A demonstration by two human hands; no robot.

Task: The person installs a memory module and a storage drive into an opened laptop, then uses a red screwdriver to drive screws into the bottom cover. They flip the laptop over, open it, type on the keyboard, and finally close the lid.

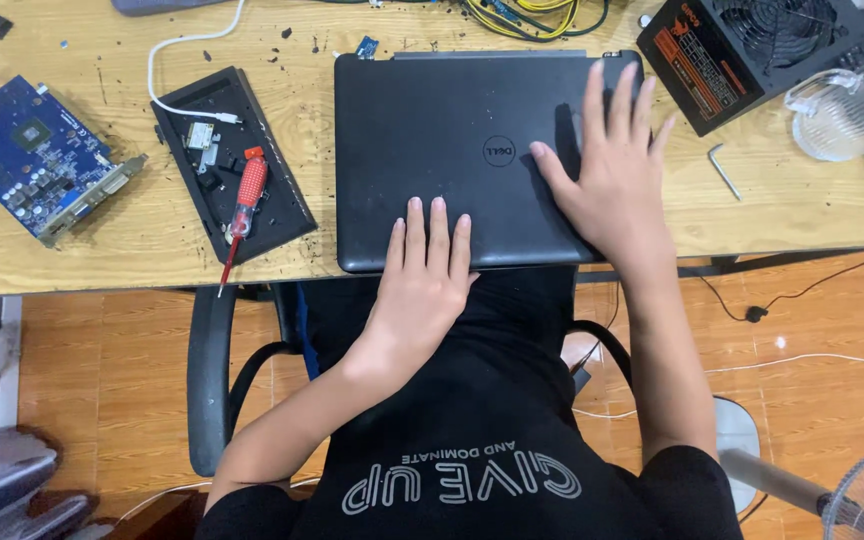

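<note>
Both hands lie flat and open on the closed black laptop (pixel 462 150), gripping nothing. Nearest the body, the left hand (pixel 422 275) rests palm down at the laptop's near edge, fingers together and pointing away, the wrist hanging over the rim of the wooden surface (pixel 802 200). Further in, the right hand (pixel 612 165) presses on the right half of the lid, fingers spread, thumb reaching toward the round emblem at the centre. That laptop sits in the middle of the surface, its front edge level with the near rim.

Just left of it lies a long black tray (pixel 232 165) set at an angle, with small parts inside and a red-handled screwdriver (pixel 244 205) laid across it, tip sticking out over the near end. A white cable (pixel 177 60) runs into the tray's far end. Well to the left sits a blue circuit board (pixel 37 155). Right of the laptop, a small hex key (pixel 723 168) lies on bare wood. Beyond it stand a black power supply unit (pixel 752 50) with a fan grille and a clear plastic jug (pixel 852 100). At the far edge, yellow wires (pixel 532 15) bunch together
</note>
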